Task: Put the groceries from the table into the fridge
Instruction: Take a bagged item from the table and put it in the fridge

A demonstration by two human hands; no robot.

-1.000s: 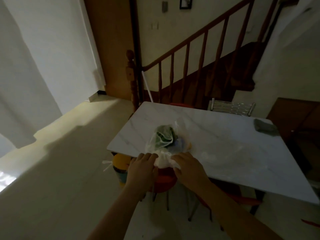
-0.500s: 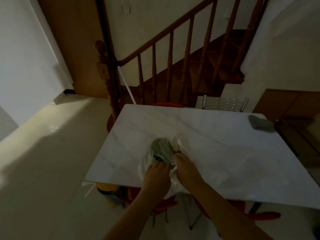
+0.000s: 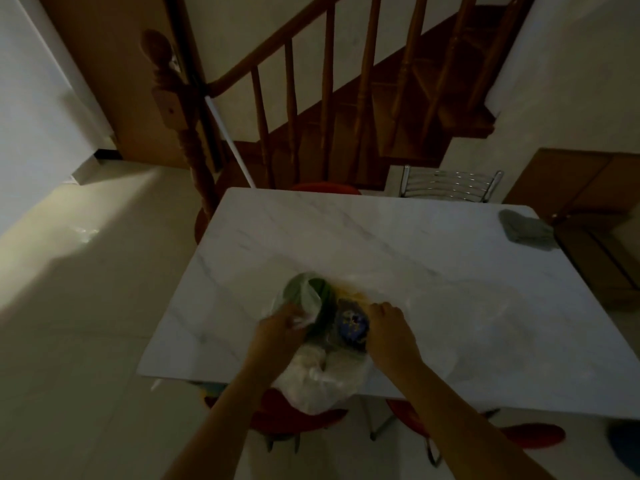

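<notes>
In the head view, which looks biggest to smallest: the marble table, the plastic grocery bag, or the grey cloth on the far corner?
1. Marble table
2. Plastic grocery bag
3. Grey cloth, though it lies farther off, so it may look smaller than it is.

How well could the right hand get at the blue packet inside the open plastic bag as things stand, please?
Probably yes: the right hand sits beside the blue packet, and the left hand holds the plastic bag open, leaving it exposed.

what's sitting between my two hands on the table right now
In the head view, between left hand and right hand: dark green leafy produce and a blue patterned packet inside the clear plastic bag.
</notes>
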